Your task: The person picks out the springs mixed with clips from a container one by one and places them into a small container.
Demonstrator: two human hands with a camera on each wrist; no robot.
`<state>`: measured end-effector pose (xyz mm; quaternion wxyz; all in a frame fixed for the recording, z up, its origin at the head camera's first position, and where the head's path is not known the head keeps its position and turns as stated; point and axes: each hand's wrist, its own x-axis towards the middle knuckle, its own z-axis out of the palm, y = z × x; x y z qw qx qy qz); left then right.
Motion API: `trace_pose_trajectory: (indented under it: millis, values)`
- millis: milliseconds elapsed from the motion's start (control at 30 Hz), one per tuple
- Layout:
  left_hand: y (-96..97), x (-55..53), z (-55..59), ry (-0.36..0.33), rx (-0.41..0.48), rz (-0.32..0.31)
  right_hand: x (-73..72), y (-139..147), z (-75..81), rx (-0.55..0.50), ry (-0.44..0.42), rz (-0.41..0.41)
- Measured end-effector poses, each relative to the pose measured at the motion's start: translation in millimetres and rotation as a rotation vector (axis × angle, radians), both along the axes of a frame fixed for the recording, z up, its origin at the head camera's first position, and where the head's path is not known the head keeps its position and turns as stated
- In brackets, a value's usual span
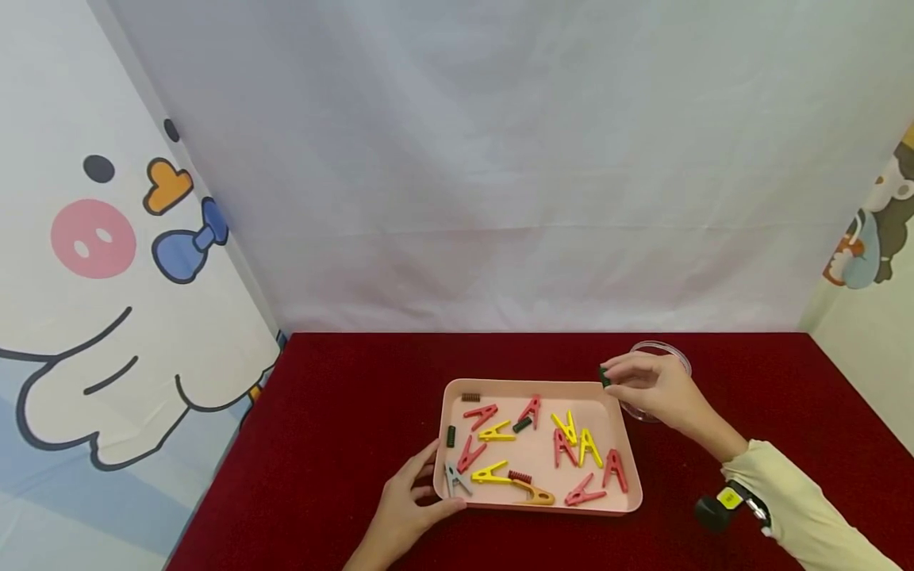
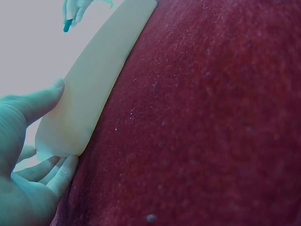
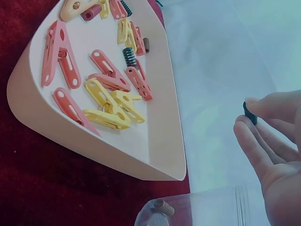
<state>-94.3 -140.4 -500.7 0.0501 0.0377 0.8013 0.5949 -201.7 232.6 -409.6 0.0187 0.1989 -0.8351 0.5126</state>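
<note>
Right hand [image 1: 660,388] pinches dark-green coil spring [image 3: 250,114]; left hand [image 1: 405,500] grips smooth, pink rectangular tray [image 1: 543,389]. Only right-wrist view shows brown coil spring [image 3: 164,207] inside clear plastic container [image 3: 211,207].

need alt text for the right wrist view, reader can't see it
A right hand pinches a dark green spring beside a pale tray holding red, yellow and orange clips and other springs. At the bottom edge, a clear container holds a brown spring.
</note>
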Motion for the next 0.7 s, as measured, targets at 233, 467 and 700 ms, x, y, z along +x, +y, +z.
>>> trace_pose_trajectory:
  millis: [233, 467, 700]
  values:
    - [0.5, -1.1, 0.5, -0.008, -0.012, 0.002, -0.6, 4, 6.0, -0.042, 0.065, 0.02]
    - [1.2, -1.9, 1.3, -0.014, -0.019, 0.002, -3.0, 9, 10.6, -0.025, 0.107, 0.019]
    - [0.1, 0.1, 1.9, -0.008, -0.017, -0.001, -3.3, 14, 12.6, -0.038, 0.097, 0.011]
